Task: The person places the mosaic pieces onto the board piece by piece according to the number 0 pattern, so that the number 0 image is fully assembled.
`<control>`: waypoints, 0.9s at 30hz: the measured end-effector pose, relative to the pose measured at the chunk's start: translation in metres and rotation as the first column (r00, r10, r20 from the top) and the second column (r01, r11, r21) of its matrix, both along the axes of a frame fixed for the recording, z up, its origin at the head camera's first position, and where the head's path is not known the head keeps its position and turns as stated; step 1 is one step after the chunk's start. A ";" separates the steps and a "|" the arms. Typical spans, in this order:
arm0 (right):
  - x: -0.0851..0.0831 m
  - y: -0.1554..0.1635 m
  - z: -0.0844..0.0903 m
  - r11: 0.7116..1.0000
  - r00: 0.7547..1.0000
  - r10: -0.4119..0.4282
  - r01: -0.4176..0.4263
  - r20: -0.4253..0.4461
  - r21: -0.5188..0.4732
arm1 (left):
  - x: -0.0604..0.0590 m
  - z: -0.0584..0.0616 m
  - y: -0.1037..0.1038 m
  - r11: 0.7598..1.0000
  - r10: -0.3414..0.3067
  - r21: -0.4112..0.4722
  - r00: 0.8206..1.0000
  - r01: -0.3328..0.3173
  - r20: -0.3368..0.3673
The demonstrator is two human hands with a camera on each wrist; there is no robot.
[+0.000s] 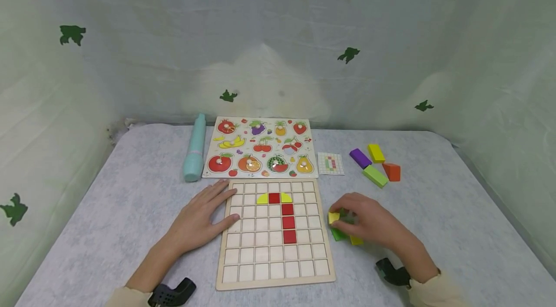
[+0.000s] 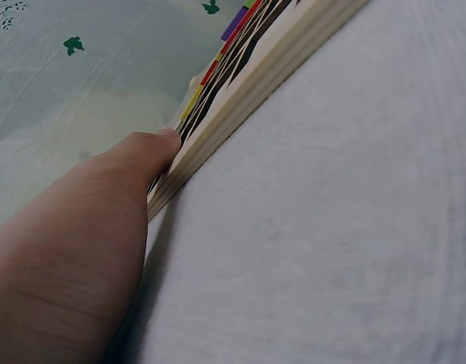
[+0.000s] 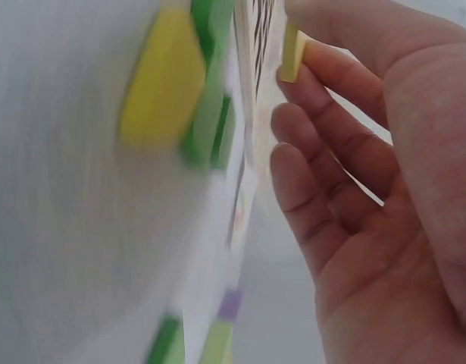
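Note:
A wooden grid board [image 1: 273,268] lies in front of me, with a column of red tiles [image 1: 288,222] and two yellow quarter-round tiles [image 1: 262,199] set in it. My left hand [image 1: 203,217] rests flat on the table with straight fingers touching the board's left edge [image 2: 217,133]. Just right of the board, my right hand [image 1: 362,217] pinches a small yellow tile [image 1: 333,217] [image 3: 293,53] between its fingertips. Under that hand lie loose green pieces [image 1: 338,234] and a yellow piece [image 1: 356,240] [image 3: 161,76].
A fruit peg puzzle [image 1: 260,147] and a teal tube [image 1: 194,155] lie behind the board. A small pattern card [image 1: 331,163] sits to its right. Purple, yellow, green and orange blocks [image 1: 375,164] are grouped further right. Fabric walls enclose the table.

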State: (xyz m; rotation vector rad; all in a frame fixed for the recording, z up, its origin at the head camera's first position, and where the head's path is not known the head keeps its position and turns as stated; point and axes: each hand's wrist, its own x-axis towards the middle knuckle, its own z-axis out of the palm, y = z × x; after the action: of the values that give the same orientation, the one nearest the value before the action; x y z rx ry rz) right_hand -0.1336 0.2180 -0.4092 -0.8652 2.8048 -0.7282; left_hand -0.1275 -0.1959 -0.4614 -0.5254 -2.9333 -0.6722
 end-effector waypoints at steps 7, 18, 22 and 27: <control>0.012 -0.030 -0.005 0.995 0.996 0.083 -0.084 -0.026 -0.051 | 0.000 0.002 0.000 1.000 -0.005 -0.002 1.000 0.005 -0.002; 0.027 -0.061 -0.009 0.984 0.986 0.165 -0.161 0.040 -0.082 | 0.000 0.002 0.000 1.000 -0.012 -0.002 1.000 0.012 -0.007; 0.030 -0.068 -0.011 0.976 0.978 0.207 -0.206 0.007 -0.074 | 0.000 0.002 0.000 1.000 -0.017 0.002 1.000 0.017 -0.013; 0.033 -0.073 -0.013 0.970 0.971 0.237 -0.238 -0.030 -0.050 | 0.000 0.001 0.000 1.000 -0.015 -0.001 1.000 0.015 -0.013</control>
State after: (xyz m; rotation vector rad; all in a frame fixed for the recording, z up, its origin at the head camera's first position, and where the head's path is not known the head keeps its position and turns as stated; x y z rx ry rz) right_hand -0.1004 0.1448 -0.4227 -1.2010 2.6476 -0.7611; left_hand -0.1278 -0.1963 -0.4606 -0.5504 -2.9207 -0.6659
